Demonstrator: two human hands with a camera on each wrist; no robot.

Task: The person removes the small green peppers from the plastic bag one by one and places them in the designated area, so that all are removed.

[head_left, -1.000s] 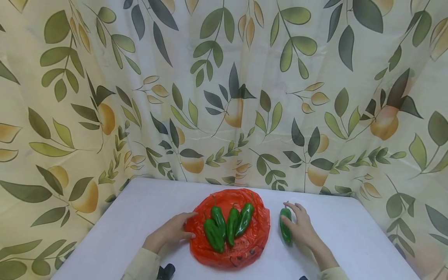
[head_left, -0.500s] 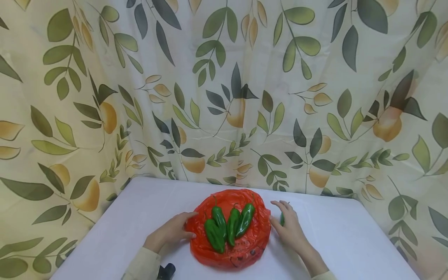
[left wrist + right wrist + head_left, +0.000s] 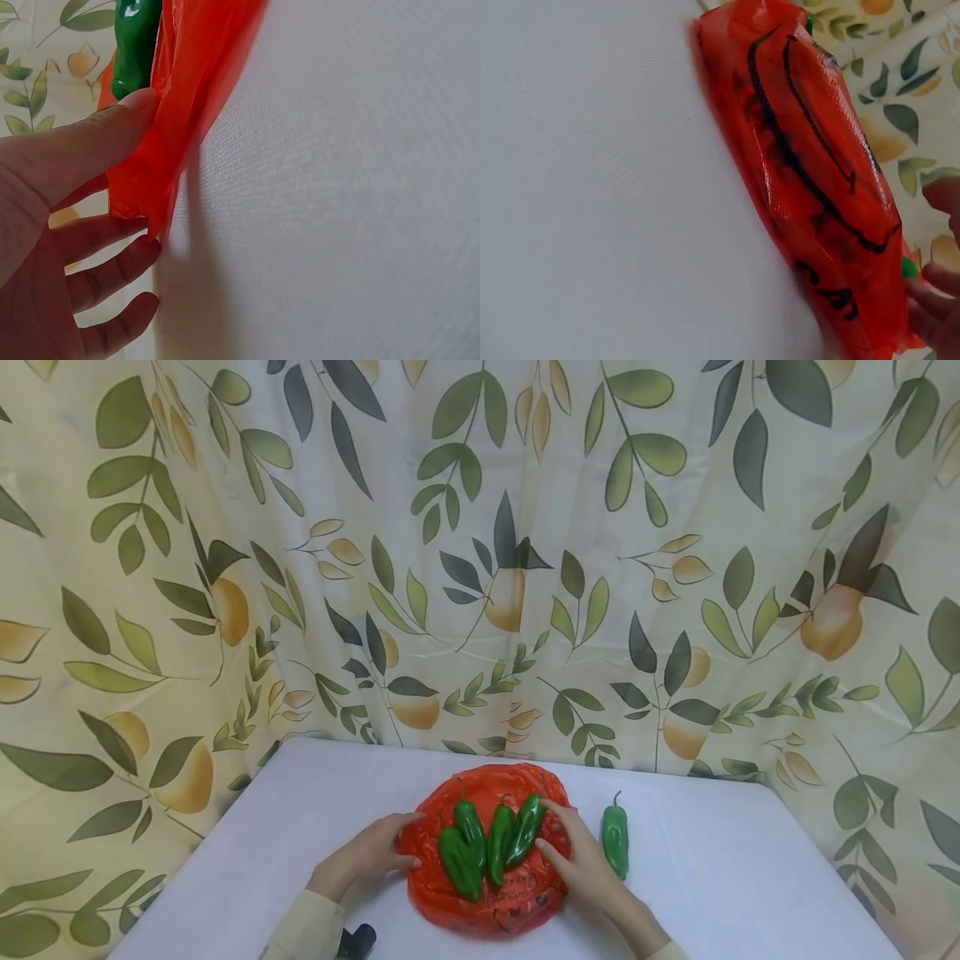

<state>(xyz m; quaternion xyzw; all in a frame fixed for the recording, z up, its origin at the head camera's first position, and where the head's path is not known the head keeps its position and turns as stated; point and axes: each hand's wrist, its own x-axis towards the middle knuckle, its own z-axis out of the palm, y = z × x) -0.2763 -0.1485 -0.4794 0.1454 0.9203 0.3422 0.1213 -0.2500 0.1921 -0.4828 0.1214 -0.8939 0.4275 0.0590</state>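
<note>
A red plastic bag (image 3: 517,906) lies rolled open on the white table, with several green chili peppers (image 3: 459,864) in it. My left hand (image 3: 367,853) holds the bag's left edge; in the left wrist view, the thumb (image 3: 120,131) lies on the bag's rim and fingers are behind it. Over the bag's right side is my right hand (image 3: 585,868), thumb and fingers spread beside the rightmost pepper (image 3: 525,832). Whether they touch this pepper is unclear. Outside the bag, to the right of that hand, a single green chili pepper (image 3: 615,842) lies on the table.
The white table (image 3: 720,860) extends to both sides of the bag. Behind it hangs a curtain (image 3: 480,568) printed with leaves and fruit. A black object (image 3: 358,941), partly cut off, shows by the left sleeve (image 3: 306,931).
My right hand has let go of the single pepper on the right and moved left over the bag. That pepper now lies in full view. My left hand has stayed at the bag's edge.
</note>
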